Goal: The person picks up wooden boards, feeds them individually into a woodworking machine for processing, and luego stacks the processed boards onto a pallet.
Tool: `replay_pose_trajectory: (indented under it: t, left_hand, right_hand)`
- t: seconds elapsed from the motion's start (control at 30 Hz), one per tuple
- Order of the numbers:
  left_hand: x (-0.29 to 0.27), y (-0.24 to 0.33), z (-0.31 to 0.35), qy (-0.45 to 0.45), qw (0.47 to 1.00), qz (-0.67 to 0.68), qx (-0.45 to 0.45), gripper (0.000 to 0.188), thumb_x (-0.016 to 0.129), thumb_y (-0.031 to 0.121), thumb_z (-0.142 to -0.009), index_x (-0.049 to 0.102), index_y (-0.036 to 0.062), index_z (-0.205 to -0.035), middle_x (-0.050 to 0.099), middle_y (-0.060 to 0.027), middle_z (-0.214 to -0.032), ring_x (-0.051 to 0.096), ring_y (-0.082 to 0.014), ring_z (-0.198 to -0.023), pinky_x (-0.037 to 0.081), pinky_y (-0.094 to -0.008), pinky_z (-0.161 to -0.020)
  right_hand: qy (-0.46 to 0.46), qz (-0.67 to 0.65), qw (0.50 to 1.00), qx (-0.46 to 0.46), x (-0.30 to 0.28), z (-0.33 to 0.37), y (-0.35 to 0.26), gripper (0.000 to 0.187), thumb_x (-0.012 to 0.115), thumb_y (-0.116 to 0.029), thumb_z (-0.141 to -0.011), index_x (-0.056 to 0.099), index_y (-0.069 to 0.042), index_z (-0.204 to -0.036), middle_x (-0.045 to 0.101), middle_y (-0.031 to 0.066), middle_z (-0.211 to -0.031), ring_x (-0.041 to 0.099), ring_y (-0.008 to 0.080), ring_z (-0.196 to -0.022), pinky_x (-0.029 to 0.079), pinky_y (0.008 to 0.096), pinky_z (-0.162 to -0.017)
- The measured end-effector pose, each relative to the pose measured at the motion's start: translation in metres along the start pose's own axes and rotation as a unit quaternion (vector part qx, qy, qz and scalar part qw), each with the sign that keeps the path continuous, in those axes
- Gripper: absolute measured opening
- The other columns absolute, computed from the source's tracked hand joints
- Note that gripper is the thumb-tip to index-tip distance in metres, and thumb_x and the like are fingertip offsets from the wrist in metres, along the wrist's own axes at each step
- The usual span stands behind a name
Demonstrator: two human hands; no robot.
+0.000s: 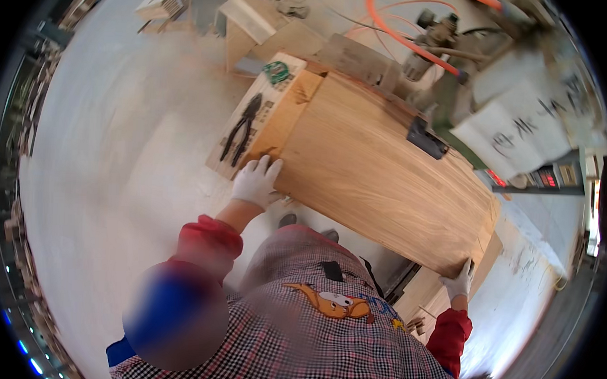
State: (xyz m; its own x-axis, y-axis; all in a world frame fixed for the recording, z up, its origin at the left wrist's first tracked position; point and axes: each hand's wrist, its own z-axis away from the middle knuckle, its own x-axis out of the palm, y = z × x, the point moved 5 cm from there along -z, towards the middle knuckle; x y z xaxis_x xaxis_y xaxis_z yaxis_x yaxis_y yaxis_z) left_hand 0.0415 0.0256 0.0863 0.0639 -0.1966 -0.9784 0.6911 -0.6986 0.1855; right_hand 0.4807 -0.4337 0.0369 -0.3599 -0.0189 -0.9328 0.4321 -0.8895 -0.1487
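A wide light-brown wooden panel (pixel 386 166) lies on the machine table in front of me. My left hand (pixel 256 183), in a white glove, grips the near edge close to its left corner, fingers on top. At the near right corner my right hand (pixel 458 283), also gloved, holds the panel's edge with one digit showing on top; its other fingers are mostly hidden. Beyond my left hand, a pair of black-handled pliers (pixel 242 129) and a green tape measure (pixel 276 72) rest on a pale board (pixel 225 149) along the table's left side.
A black block-shaped fixture (pixel 428 137) sits at the panel's far edge. Behind it stand machine parts with an orange air hose (pixel 378 20) and a white sheet with handwriting (pixel 516 128). A control box with red displays (pixel 544 178) is at right. Stacked wood pieces (pixel 164 0) stand far left.
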Motion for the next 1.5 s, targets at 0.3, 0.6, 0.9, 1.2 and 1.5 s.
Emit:
replay_pose_trajectory:
  t: [0.3,0.6,0.9,1.2,1.5]
  left_hand:
    - [0.004,-0.011,-0.005,-0.007,1.0,0.007,0.003,0.082,0.079,0.024,-0.064,0.039,0.0122,-0.134,0.045,-0.0183,-0.13,0.049,-0.034,-0.111,0.046,-0.0402,-0.09]
    - [0.01,-0.022,-0.011,0.005,1.0,0.021,0.01,0.081,0.079,0.024,-0.064,0.04,0.013,-0.134,0.043,-0.0189,-0.131,0.051,-0.0339,-0.109,0.049,-0.0404,-0.087]
    - [0.004,-0.024,-0.013,-0.019,0.999,0.044,0.021,0.084,0.08,0.02,-0.06,0.041,0.0108,-0.133,0.044,-0.0208,-0.13,0.052,-0.0338,-0.107,0.049,-0.0391,-0.087]
    - [0.008,-0.029,-0.014,-0.015,0.998,0.056,0.012,0.08,0.079,0.018,-0.06,0.044,0.0143,-0.131,0.045,-0.0192,-0.128,0.054,-0.0329,-0.104,0.05,-0.0393,-0.084]
    - [0.004,-0.031,-0.016,-0.017,0.997,0.073,0.019,0.076,0.078,0.018,-0.061,0.046,0.0161,-0.13,0.045,-0.0185,-0.126,0.055,-0.0322,-0.102,0.051,-0.0397,-0.081]
  right_hand:
    - [-0.016,-0.062,0.998,0.009,0.004,0.004,-0.021,0.125,0.087,-0.017,-0.048,0.013,-0.008,-0.148,0.013,0.0241,-0.15,0.022,0.0366,-0.137,0.028,0.0381,-0.11]
    - [-0.03,-0.113,0.993,0.024,0.015,-0.002,-0.01,0.126,0.088,-0.012,-0.046,0.014,-0.006,-0.148,0.016,0.0222,-0.15,0.024,0.0346,-0.137,0.029,0.0371,-0.11]
    - [-0.045,-0.135,0.989,0.048,0.016,-0.004,-0.001,0.126,0.088,-0.008,-0.048,0.012,-0.004,-0.148,0.013,0.0214,-0.15,0.023,0.0315,-0.137,0.033,0.0347,-0.109]
    - [-0.061,-0.109,0.99,0.065,0.012,-0.002,-0.019,0.126,0.086,-0.001,-0.049,0.009,-0.005,-0.148,0.01,0.0198,-0.151,0.023,0.0299,-0.137,0.036,0.0328,-0.106]
    - [-0.087,-0.224,0.968,0.07,0.023,-0.009,-0.003,0.125,0.083,0.003,-0.049,0.006,-0.004,-0.148,0.013,0.0191,-0.147,0.026,0.0282,-0.134,0.042,0.0315,-0.1]
